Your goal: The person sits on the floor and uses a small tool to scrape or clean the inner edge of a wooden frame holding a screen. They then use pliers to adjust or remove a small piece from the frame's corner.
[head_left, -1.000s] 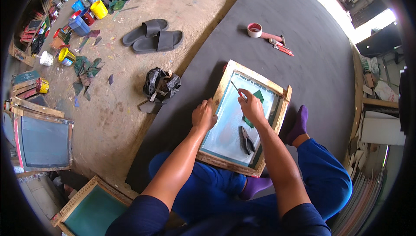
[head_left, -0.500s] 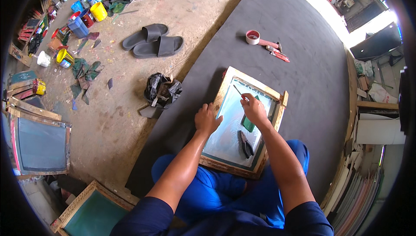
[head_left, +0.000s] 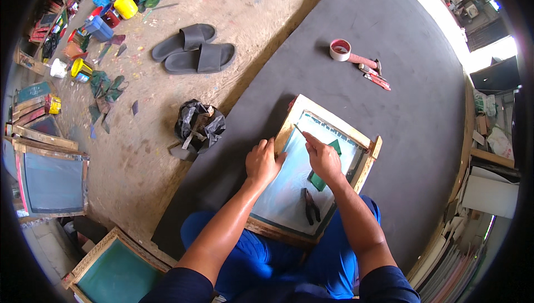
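A wooden-framed screen [head_left: 364, 176] with pale blue mesh rests across my lap and the dark mat. My left hand [head_left: 263, 162] grips the frame's left bar, fingers over the outer edge and thumb on the inner side. Closed around a thin screwdriver-like tool [head_left: 298, 129], my right hand [head_left: 324, 159] hovers over the upper mesh. The tool's slim shaft points up-left toward the frame's left bar; its handle is hidden in the fist. Under the right hand lies a green flat piece [head_left: 317, 182], partly covered. Black-handled pliers [head_left: 311, 207] lie on the mesh nearer to me.
On the dark mat [head_left: 411, 114] beyond the frame are a tape roll [head_left: 340, 50], a hammer [head_left: 364, 60] and a red cutter [head_left: 378, 79]. Left of the mat are a black plastic bag [head_left: 200, 128], slides [head_left: 197, 53], paint containers [head_left: 125, 6] and other framed screens [head_left: 55, 183].
My right hand and the tool tip have shifted closer to the frame's left bar, uncovering more of the green piece. My left hand stays on that bar. The whole view has shifted slightly.
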`<act>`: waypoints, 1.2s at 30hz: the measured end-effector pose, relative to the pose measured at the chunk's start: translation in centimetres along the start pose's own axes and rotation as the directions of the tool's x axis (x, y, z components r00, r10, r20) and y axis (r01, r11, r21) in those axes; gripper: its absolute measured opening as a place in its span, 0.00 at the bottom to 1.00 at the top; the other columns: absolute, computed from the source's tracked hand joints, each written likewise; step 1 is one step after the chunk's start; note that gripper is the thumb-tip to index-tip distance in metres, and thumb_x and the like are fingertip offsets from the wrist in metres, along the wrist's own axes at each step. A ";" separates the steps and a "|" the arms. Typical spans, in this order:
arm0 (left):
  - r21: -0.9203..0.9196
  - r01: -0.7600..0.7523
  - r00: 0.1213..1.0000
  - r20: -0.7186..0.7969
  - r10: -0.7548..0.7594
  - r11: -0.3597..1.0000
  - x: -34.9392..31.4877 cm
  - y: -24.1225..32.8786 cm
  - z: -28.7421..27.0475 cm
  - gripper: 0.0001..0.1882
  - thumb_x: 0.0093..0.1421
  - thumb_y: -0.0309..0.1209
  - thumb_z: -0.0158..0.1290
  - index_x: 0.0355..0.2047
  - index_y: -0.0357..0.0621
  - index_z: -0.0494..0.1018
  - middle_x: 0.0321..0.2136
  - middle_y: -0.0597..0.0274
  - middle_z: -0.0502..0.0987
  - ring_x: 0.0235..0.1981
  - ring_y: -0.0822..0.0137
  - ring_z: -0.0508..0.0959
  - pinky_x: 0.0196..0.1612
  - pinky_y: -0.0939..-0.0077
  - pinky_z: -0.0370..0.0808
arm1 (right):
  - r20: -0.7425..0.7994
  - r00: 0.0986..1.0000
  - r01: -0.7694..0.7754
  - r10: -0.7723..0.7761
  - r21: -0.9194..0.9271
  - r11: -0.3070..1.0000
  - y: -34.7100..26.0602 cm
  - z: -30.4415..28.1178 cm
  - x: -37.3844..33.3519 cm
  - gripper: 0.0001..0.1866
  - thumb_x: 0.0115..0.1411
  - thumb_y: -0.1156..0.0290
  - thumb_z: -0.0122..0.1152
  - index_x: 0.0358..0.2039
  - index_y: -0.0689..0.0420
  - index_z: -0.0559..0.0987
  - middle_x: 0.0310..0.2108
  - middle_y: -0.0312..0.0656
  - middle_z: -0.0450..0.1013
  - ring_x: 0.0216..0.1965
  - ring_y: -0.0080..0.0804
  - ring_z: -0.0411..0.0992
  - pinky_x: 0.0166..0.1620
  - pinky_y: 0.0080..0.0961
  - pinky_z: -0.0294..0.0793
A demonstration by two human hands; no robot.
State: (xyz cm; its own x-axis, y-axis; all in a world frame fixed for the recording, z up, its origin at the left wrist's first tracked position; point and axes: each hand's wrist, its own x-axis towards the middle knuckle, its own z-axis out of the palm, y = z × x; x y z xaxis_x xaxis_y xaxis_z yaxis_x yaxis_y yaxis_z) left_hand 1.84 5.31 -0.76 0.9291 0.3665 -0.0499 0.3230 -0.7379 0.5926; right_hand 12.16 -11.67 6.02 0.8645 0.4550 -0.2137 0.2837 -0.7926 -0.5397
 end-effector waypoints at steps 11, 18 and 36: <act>-0.042 -0.049 0.996 -0.071 0.046 0.998 1.0 0.0 0.5 0.29 0.58 0.42 0.68 0.53 0.33 0.79 0.37 0.52 0.80 0.39 0.50 0.82 0.41 0.57 0.80 | 0.028 0.999 -0.034 0.036 -0.065 0.997 -0.1 -0.1 0.3 0.20 0.72 0.65 0.59 0.63 0.41 0.80 0.31 0.54 0.82 0.33 0.52 0.83 0.38 0.47 0.81; -0.064 0.027 0.999 0.025 -0.025 0.998 1.4 0.5 -0.4 0.30 0.56 0.42 0.70 0.52 0.31 0.80 0.40 0.50 0.81 0.41 0.48 0.83 0.45 0.58 0.80 | 0.043 0.998 -0.047 0.050 -0.064 0.997 -0.1 -0.4 0.5 0.20 0.72 0.65 0.58 0.63 0.41 0.80 0.31 0.52 0.82 0.32 0.53 0.83 0.37 0.47 0.81; -0.127 0.028 1.000 0.005 -0.028 0.992 1.5 0.4 -0.5 0.29 0.55 0.41 0.71 0.52 0.32 0.80 0.40 0.50 0.81 0.42 0.47 0.84 0.45 0.58 0.80 | 0.053 0.995 -0.079 0.080 -0.026 0.997 -0.1 -0.2 0.4 0.21 0.72 0.66 0.59 0.64 0.42 0.79 0.33 0.54 0.83 0.33 0.52 0.83 0.39 0.46 0.81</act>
State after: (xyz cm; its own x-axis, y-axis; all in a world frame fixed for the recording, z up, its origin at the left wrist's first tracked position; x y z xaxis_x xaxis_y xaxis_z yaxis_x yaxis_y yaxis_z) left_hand 3.30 5.92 -0.20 0.9206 0.3839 -0.0709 0.3239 -0.6496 0.6878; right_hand 12.55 -11.47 6.18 0.8612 0.4109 -0.2991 0.2252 -0.8361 -0.5002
